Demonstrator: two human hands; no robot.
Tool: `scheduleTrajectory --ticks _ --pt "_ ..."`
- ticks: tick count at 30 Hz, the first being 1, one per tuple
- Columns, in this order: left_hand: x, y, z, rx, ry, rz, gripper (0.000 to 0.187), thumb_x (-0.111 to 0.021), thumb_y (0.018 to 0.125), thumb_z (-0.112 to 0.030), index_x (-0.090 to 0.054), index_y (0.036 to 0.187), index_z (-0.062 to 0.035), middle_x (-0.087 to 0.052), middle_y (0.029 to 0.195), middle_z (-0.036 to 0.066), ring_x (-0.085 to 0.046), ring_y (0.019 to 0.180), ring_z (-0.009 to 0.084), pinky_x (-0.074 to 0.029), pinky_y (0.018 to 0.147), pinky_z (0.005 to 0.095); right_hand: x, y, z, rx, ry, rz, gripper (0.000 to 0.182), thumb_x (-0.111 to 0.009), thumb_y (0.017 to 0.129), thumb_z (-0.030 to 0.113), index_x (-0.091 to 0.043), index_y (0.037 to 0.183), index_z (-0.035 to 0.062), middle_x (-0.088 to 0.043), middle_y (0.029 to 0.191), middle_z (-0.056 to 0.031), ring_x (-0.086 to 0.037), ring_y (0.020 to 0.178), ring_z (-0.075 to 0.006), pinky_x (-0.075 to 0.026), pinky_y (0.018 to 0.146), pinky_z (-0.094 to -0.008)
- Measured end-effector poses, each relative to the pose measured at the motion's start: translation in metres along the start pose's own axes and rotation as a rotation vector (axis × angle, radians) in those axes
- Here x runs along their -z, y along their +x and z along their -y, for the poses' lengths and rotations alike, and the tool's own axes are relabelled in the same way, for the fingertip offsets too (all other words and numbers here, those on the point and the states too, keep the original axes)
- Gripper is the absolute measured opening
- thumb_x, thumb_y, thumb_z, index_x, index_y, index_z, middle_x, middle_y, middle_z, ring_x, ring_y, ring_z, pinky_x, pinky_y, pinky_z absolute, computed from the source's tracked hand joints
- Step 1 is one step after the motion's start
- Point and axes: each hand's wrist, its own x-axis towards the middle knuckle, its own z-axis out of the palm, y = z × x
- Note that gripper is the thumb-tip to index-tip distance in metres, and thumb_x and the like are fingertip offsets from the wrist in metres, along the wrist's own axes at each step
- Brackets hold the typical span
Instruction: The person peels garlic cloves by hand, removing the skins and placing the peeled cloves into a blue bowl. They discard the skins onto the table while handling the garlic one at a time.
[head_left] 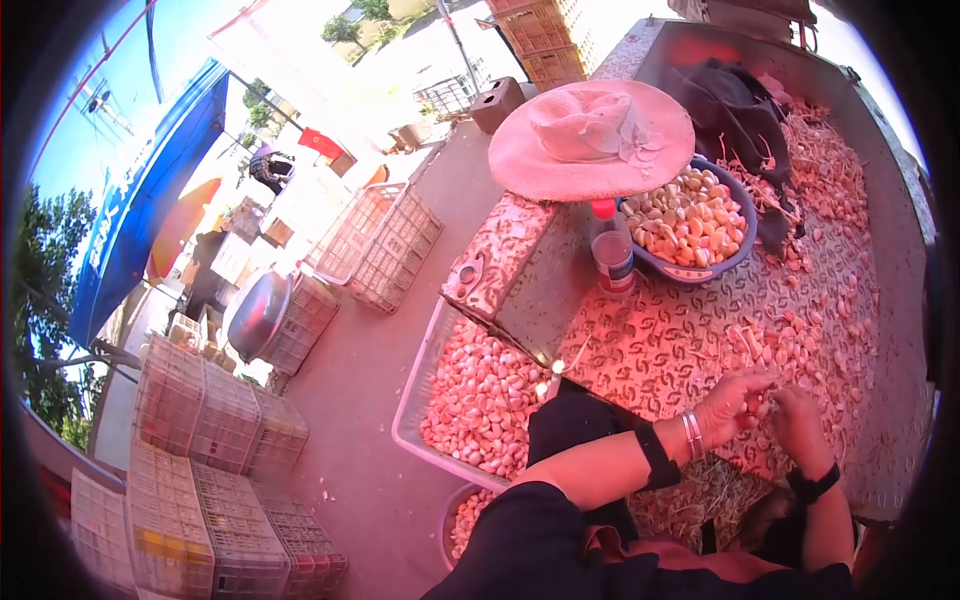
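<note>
Over the patterned work surface, at the lower right, my left hand is closed with its fingertips pinched; a small reddish piece shows at them, too small to name surely. My right hand is close beside it, fingers bent inward, and what they hold is hidden. Loose garlic cloves and peel lie just beyond both hands. Farther up stands a blue bowl full of cloves, with a clear bottle with a red cap at its left. A wide-brimmed hat rests behind the bottle.
Left of my legs is a crate of cloves, with a bowl of cloves below it. Dark cloth and garlic skins lie at the back right. Stacked crates stand at the left, near a blue canopy. A person is in the distance.
</note>
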Motion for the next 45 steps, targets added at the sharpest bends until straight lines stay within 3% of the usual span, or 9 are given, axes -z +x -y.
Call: scheduleTrajectory --ticks 4,6,7,10,19,20,29,37,45 --pt "0.001 -0.001 0.003 0.045 0.004 0.002 0.010 -0.054 0.090 -0.020 -0.053 0.096 -0.0119 -0.045 0.066 -0.004 -0.046 0.051 0.0064 -0.028 0.038 0.0192 0.001 0.002 -0.017 0.050 0.119 -0.109 0.017 -0.055 0.071 -0.006 -0.054 0.085 0.0018 -0.056 0.075 -0.0114 -0.057 0.066 -0.0264 -0.046 0.059 -0.0341" --pt "0.001 0.000 0.010 0.076 -0.010 -0.059 0.010 -0.055 0.089 -0.018 -0.052 0.095 -0.0122 -0.045 0.066 -0.003 -0.045 0.048 0.0063 -0.026 0.037 0.0186 -0.001 0.001 -0.026 -0.534 0.833 -0.037 0.011 -0.055 0.075 -0.005 -0.053 0.083 0.0028 -0.055 0.071 -0.0040 -0.054 0.061 -0.0125 -0.046 0.059 -0.0247" --pt "0.000 -0.001 0.012 0.068 0.011 -0.046 0.010 -0.056 0.088 -0.017 -0.052 0.095 -0.0119 -0.046 0.065 -0.003 -0.046 0.047 0.0062 -0.026 0.036 0.0184 0.009 0.006 -0.021 -0.550 0.887 -0.002 0.008 -0.056 0.080 -0.001 -0.053 0.083 0.0063 -0.054 0.070 0.0018 -0.052 0.061 -0.0047 -0.046 0.060 -0.0205" --pt "0.002 0.001 0.028 0.058 0.223 -0.122 0.011 -0.056 0.087 -0.018 -0.052 0.095 -0.0108 -0.049 0.067 -0.002 -0.048 0.047 0.0057 -0.028 0.035 0.0187 0.015 0.010 -0.003 -0.623 1.185 -0.160 0.004 -0.056 0.082 0.003 -0.054 0.083 0.0071 -0.055 0.070 0.0021 -0.053 0.062 -0.0060 -0.046 0.060 -0.0199" --pt "-0.012 0.003 0.039 0.029 0.260 -0.199 0.012 -0.057 0.088 -0.013 -0.052 0.096 -0.0057 -0.057 0.076 0.004 -0.047 0.045 0.0065 -0.029 0.035 0.0173 -0.005 -0.001 0.007 -0.606 1.369 -0.133 0.006 -0.061 0.083 0.006 -0.060 0.088 0.0026 -0.061 0.081 -0.0025 -0.056 0.069 -0.0084 -0.046 0.064 -0.0232" --pt "-0.012 0.004 0.039 0.035 0.268 -0.218 0.012 -0.057 0.089 -0.015 -0.053 0.096 -0.0060 -0.057 0.077 0.005 -0.046 0.046 0.0064 -0.029 0.036 0.0169 -0.011 -0.001 0.008 -0.572 1.290 -0.235 0.006 -0.062 0.083 0.006 -0.060 0.087 0.0024 -0.060 0.077 -0.0018 -0.055 0.067 -0.0076 -0.045 0.060 -0.0222" --pt "-0.021 0.003 0.035 0.016 0.405 -0.207 0.016 -0.051 0.093 -0.020 -0.055 0.095 -0.0045 -0.056 0.074 0.004 -0.042 0.046 0.0056 -0.027 0.037 0.0158 0.003 -0.003 0.004 -0.580 1.335 -0.149 0.007 -0.060 0.085 0.009 -0.062 0.088 0.0030 -0.062 0.078 -0.0007 -0.056 0.069 -0.0063 -0.045 0.063 -0.0216" --pt "-0.014 0.007 0.036 -0.056 0.366 -0.198 0.012 -0.055 0.091 -0.016 -0.057 0.092 -0.0038 -0.058 0.074 0.004 -0.044 0.047 0.0053 -0.029 0.037 0.0164 0.003 -0.008 -0.003 -0.640 1.361 -0.135 0.011 -0.065 0.083 0.015 -0.062 0.088 0.0057 -0.062 0.079 0.0012 -0.056 0.071 -0.0053 -0.046 0.066 -0.0220" --pt "-0.008 0.011 0.025 0.094 0.118 -0.062 0.015 -0.047 0.094 -0.018 -0.053 0.093 -0.0040 -0.052 0.076 0.003 -0.044 0.050 0.0066 -0.028 0.037 0.0160 0.013 -0.011 -0.003 -0.582 1.504 -0.059 0.020 -0.062 0.082 0.009 -0.060 0.100 0.0020 -0.062 0.087 -0.0031 -0.060 0.082 -0.0105 -0.048 0.076 -0.0250"
